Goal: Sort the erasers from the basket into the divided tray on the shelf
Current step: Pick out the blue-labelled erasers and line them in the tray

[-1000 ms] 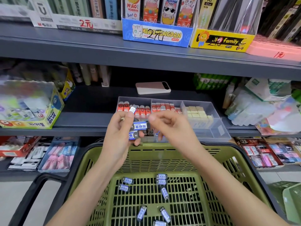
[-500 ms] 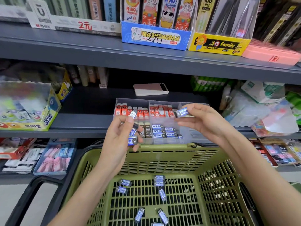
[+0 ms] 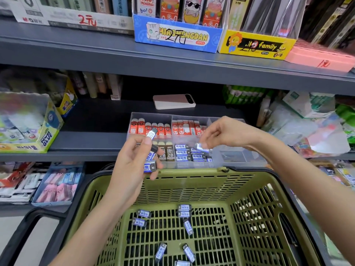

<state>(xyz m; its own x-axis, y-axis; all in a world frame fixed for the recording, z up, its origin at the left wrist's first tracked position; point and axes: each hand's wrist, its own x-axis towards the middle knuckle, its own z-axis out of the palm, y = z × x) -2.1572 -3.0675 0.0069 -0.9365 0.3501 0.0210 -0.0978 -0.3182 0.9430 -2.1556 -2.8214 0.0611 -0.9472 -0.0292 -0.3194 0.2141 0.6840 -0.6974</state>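
Note:
A clear divided tray stands at the front of the middle shelf, with red erasers in its back compartments and brown and blue-white ones in front. My left hand grips a small stack of blue-white erasers in front of the tray's left end. My right hand hovers over the tray and pinches one blue-white eraser, blurred, just above the rows of blue-white erasers. Below, the green basket holds several loose blue-white erasers on its slotted floor.
A pink phone lies on the shelf behind the tray. A glue display box stands at the left, bagged goods at the right. The upper shelf overhangs with boxed stationery. The lower shelf holds more packs.
My right hand has taken one eraser from the stack in my left hand, carried it right over the tray, then lowered it toward the front compartment of blue-white erasers. My left hand stayed put.

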